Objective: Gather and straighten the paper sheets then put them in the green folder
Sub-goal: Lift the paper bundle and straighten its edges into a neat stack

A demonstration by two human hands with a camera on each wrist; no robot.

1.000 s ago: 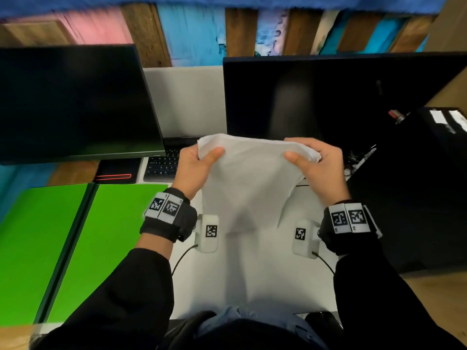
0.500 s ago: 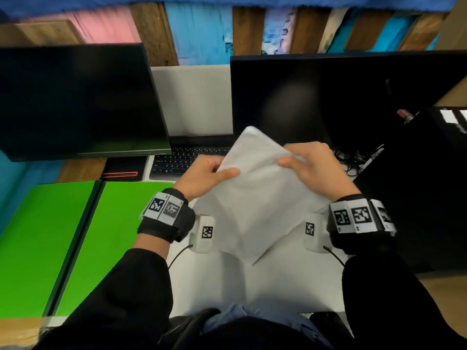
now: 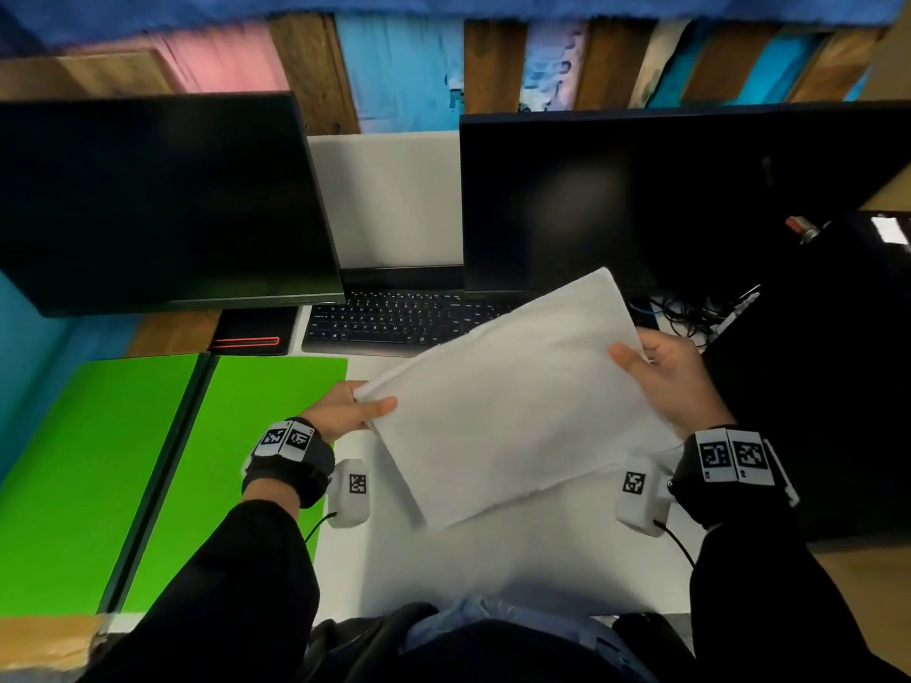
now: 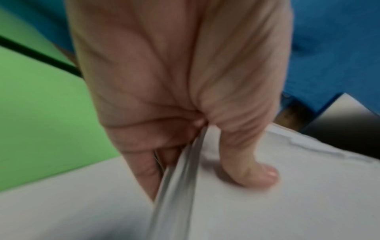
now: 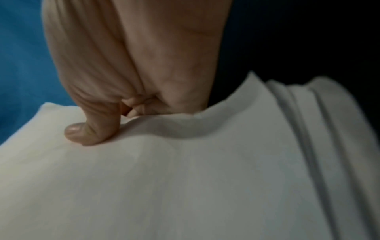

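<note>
Both hands hold a stack of white paper sheets (image 3: pixel 512 396) tilted above the white desk (image 3: pixel 493 559). My left hand (image 3: pixel 355 416) pinches the stack's left corner, thumb on top and fingers beneath; the left wrist view shows the sheets (image 4: pixel 267 194) edge-on between thumb and fingers. My right hand (image 3: pixel 660 377) grips the right edge, its thumb pressed on the top sheet (image 5: pixel 185 178), which bows there. The sheets' edges are slightly uneven. The green folder (image 3: pixel 148 475) lies open and flat on the desk to the left, its dark spine running down the middle.
Two dark monitors (image 3: pixel 157 199) (image 3: pixel 641 199) stand at the back with a black keyboard (image 3: pixel 389 320) between them. A black box with cables (image 3: pixel 813 367) fills the right side. A dark notebook with a red band (image 3: pixel 251 337) lies behind the folder.
The stack has swung from hanging upright in front of me to lying nearly flat and has turned. My left hand dropped toward the folder; my right hand moved right.
</note>
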